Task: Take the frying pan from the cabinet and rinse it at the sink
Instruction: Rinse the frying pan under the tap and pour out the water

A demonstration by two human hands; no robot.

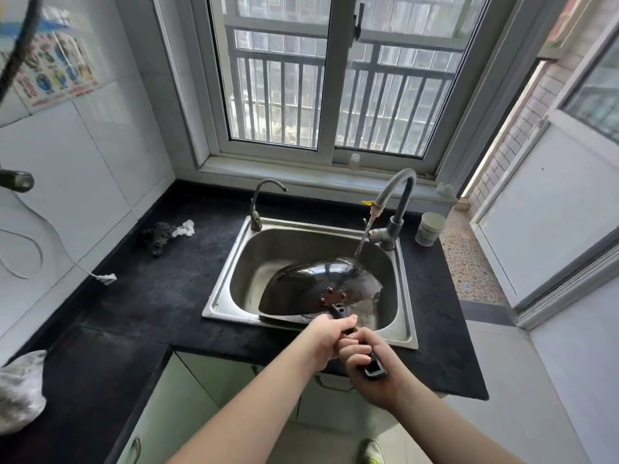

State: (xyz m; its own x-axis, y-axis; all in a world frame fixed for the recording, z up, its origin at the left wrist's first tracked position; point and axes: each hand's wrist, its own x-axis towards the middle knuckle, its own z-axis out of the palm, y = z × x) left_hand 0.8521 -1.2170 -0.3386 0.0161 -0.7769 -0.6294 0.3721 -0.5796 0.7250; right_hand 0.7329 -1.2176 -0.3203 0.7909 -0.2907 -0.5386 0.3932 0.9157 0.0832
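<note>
Both hands are gripping the frying pan's handle over the sink.

Left hand (pixel 326 339) and right hand (pixel 371 366) are curling tight around the handle (pixel 373 371), tilting the frying pan (pixel 315 289) inside the sink (pixel 231 262), its far rim catching water running from the faucet (pixel 398 202); dark table (pixel 160 279) is lying open on the left.

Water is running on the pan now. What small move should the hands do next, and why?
Probably tilt the frying pan slowly. Both hands, left hand and right hand, grip its handle, and the water stream strikes only its far rim over the sink.
</note>
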